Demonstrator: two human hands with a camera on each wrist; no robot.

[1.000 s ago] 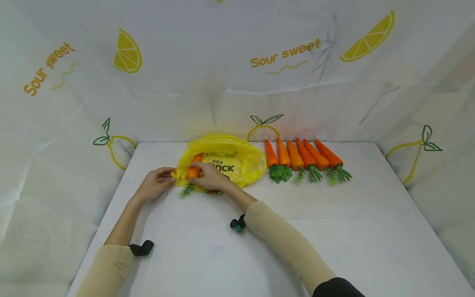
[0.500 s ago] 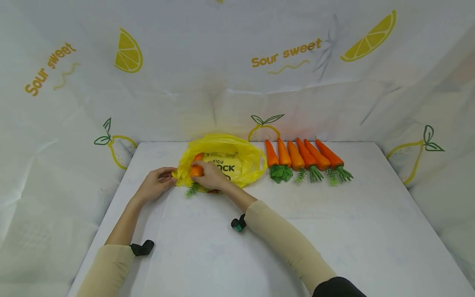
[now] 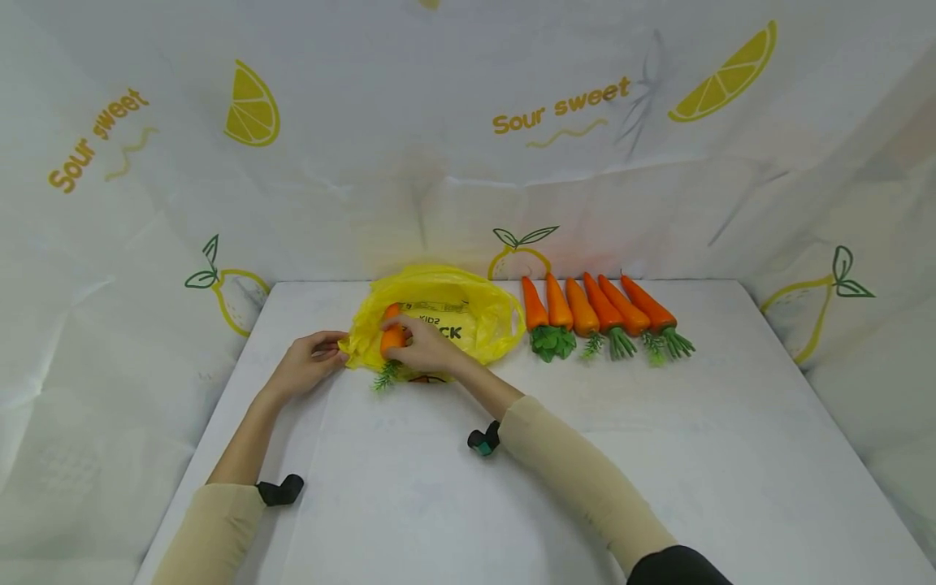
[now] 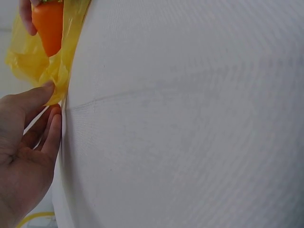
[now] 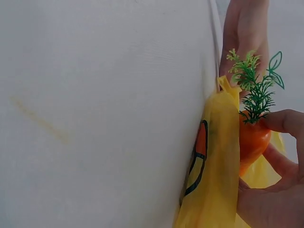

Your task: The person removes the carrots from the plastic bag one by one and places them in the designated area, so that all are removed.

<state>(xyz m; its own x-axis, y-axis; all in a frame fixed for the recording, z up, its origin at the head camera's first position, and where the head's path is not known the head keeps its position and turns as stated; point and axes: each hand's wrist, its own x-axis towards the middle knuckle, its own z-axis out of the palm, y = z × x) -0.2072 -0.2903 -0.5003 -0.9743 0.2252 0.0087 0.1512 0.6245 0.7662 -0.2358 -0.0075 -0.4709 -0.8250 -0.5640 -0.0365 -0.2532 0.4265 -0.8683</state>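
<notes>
A yellow plastic bag (image 3: pixel 420 280) with dark print lies on the table, its mouth spread toward me. With thumb and fingertips, my left hand (image 3: pixel 310 359) pinches the bag's left edge, also seen in the left wrist view, where the hand (image 4: pixel 28 152) is low beside the table. My right hand (image 3: pixel 426 345) grips an orange carrot (image 3: pixel 392 340) between thumb and fingers at the bag's opening. Feathery green leaves (image 5: pixel 256 95) on the carrot's top point toward me, outside the rim. In the right wrist view the bag's front wall (image 5: pixel 218 166) covers part of the carrot (image 5: pixel 254 140).
Right of the bag, several carrots (image 3: pixel 603 305) lie side by side along the table's back edge, some with green tops. A white sheet (image 3: pixel 409 162) printed with lemons rises behind the white table (image 3: pixel 409 487).
The right hand and the carrot have moved slightly to the right within the bag's mouth, the leafy top going along. The left hand keeps its place at the bag's edge.
</notes>
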